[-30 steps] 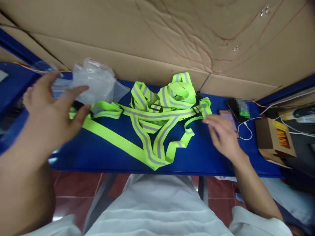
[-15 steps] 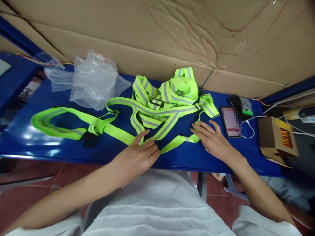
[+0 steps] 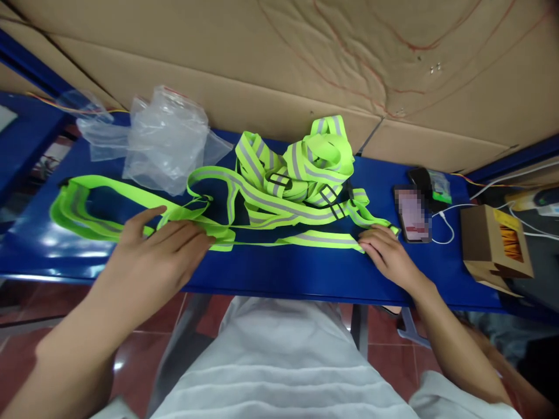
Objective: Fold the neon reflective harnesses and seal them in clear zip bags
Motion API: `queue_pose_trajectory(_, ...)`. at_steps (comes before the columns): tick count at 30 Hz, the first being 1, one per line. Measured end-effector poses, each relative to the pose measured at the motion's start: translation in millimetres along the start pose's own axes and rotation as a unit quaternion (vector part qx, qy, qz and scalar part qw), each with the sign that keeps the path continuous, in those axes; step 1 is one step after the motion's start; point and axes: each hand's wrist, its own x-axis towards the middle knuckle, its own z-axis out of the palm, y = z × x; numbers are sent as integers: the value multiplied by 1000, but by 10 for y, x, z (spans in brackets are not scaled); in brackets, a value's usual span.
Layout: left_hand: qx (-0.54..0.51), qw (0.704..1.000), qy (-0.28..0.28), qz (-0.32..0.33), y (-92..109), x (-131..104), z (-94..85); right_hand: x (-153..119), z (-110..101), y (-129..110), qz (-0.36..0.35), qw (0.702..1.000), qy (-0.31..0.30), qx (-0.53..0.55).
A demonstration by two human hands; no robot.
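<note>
Left side of my feed: clear plastic bags [image 3: 168, 139], loosely stacked and crumpled near the cardboard wall [image 3: 196, 75]; can't read any contents. Just in front of them, a loop of the neon-yellow webbing [image 3: 321, 237] lies on the blue table [image 3: 271, 273], open and leaning on its edge. Left hand [image 3: 163, 250] is next, palm down over the webbing, fingers curled onto it; undersides hidden, so I can't tell if it pinches or just presses. Mid-table, near edge: one run of webbing stretches nearly straight between the two hands, grey stripe down the middle. Behind it a second striped run curves across, and behind that sits a tangled pile [image 3: 312, 166] of the same stuff, coiled, with black sliders [image 3: 279, 181] on it. Right hand [image 3: 386, 250] has the right end of the straight run pinched between thumb and fingers. Right of that: lit phone [image 3: 413, 215], screen partly pixelated; behind it a small clear packet [image 3: 440, 187] with something green inside. Far right: brown cardboard box [image 3: 478, 235], orange strips [image 3: 510, 244] showing through its opening; can't identify them.
</note>
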Motion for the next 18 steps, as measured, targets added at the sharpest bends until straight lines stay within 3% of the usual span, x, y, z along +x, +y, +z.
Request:
queue_pose_trajectory(7, 49, 998, 24, -25, -15, -64, 60, -89, -245, 28, 122, 989, -36, 71)
queue_pose_trajectory(10, 39, 999, 10, -25, 6, -78, 116, -100, -279, 4, 103, 989, -54, 87)
queue_pose_trajectory(13, -12, 999, -3, -31, 20, -104, 147, -137, -275, -47, 65, 996, -51, 31)
queue_pose_trajectory(18, -182, 983, 13, 18, 85, -112, -3, -251, -397, -232, 41, 996, -68, -40)
